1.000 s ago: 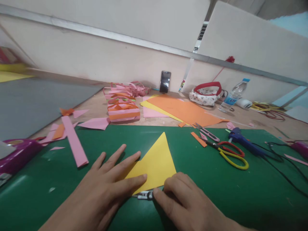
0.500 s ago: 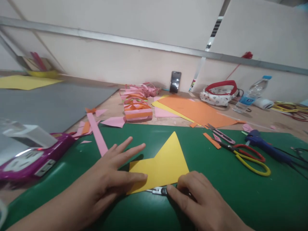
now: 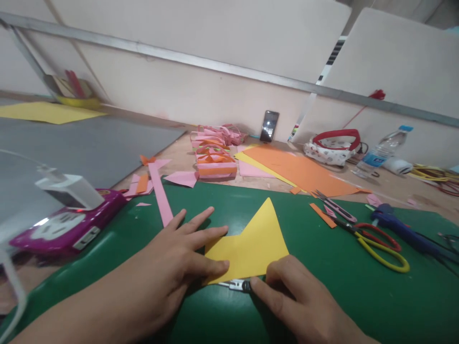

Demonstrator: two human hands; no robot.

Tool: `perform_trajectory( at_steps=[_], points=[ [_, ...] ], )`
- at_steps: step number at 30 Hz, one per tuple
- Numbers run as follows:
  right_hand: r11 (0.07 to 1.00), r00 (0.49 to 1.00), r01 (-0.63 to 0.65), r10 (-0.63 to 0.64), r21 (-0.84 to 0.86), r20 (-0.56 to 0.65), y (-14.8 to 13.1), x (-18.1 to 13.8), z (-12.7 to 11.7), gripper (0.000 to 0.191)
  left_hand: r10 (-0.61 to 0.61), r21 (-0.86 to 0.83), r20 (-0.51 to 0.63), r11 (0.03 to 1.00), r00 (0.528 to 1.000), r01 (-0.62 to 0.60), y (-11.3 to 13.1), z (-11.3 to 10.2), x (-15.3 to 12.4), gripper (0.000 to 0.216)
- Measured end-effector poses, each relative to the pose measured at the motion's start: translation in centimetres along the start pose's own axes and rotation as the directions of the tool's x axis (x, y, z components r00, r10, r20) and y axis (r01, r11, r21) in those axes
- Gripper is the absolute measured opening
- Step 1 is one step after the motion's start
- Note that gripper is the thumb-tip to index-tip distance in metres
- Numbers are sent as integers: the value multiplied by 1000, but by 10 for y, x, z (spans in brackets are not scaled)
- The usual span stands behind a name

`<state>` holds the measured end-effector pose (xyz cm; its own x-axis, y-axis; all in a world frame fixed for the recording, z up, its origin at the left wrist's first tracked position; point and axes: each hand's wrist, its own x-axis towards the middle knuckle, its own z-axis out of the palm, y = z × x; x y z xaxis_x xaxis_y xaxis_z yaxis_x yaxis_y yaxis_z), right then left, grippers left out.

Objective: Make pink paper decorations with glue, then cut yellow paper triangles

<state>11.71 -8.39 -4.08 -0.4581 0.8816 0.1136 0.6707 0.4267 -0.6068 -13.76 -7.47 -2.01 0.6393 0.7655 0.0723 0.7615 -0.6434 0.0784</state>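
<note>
A yellow paper piece (image 3: 251, 243), with a pointed peak at its upper right, lies on the green mat (image 3: 358, 306). My left hand (image 3: 190, 251) rests with fingers spread, its thumb pressing on the paper's left part. Along the paper's lower edge shows the metal head of what looks like a utility knife (image 3: 236, 285), its thin tip pointing left. My right hand (image 3: 301, 296) is closed around the knife's rear part, which the fingers hide. The thumb sits by its black section, and the curled fingers touch the paper's lower right corner.
To the right lie scissors (image 3: 380, 243), a pink-handled cutter (image 3: 337, 208) and a blue glue gun (image 3: 405, 229). Orange sheets (image 3: 287, 167), folded paper strips (image 3: 217, 169), a phone (image 3: 269, 126) and a water bottle (image 3: 382, 153) stand behind. A purple power strip (image 3: 68, 229) is left.
The view has turned, so the scene sits further right. My left fingers have come lower, over the paper's left edge. My right hand keeps its grip beside the paper.
</note>
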Motion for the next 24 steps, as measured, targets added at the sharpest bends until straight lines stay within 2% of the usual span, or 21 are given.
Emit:
perform_trajectory(
  at_steps=[3, 5, 8, 10, 15, 18, 20, 22, 24],
  points=[
    [998, 998, 61, -61, -30, 16, -2, 3, 2, 28, -12, -35, 20, 999, 1000, 13, -1, -1, 0, 51],
    [986, 989, 150, -150, -72, 3, -2, 4, 5, 28, -26, -82, 6, 996, 1000, 27, -1, -1, 0, 49],
    [931, 943, 323, -332, -171, -27, 0, 4, 8, 30, -43, -128, -4, 991, 999, 42, -1, -2, 1, 48],
    [905, 921, 383, -390, -186, -3, 1, 5, 5, 31, -54, -120, 37, 991, 998, 58, -1, -3, 3, 49],
    [966, 970, 242, -237, -90, 63, 1, 4, -9, 29, -106, -66, 165, 991, 981, 118, 3, -9, 8, 55],
    [992, 987, 122, -117, -33, 109, 2, -1, -12, 26, -135, -60, 174, 987, 975, 148, 7, -11, 8, 64],
    [1000, 993, 17, -17, 1, 117, 6, -6, -15, 27, -154, -81, 163, 982, 975, 169, 10, -12, 8, 61],
    [1000, 997, -20, 22, -24, 69, 16, -11, -25, 27, -155, -120, 144, 978, 977, 172, 12, -13, 8, 54],
    [990, 997, 22, -32, -139, -72, 37, -14, -42, 22, -160, -164, 109, 971, 981, 176, 12, -11, 8, 51]
  ],
)
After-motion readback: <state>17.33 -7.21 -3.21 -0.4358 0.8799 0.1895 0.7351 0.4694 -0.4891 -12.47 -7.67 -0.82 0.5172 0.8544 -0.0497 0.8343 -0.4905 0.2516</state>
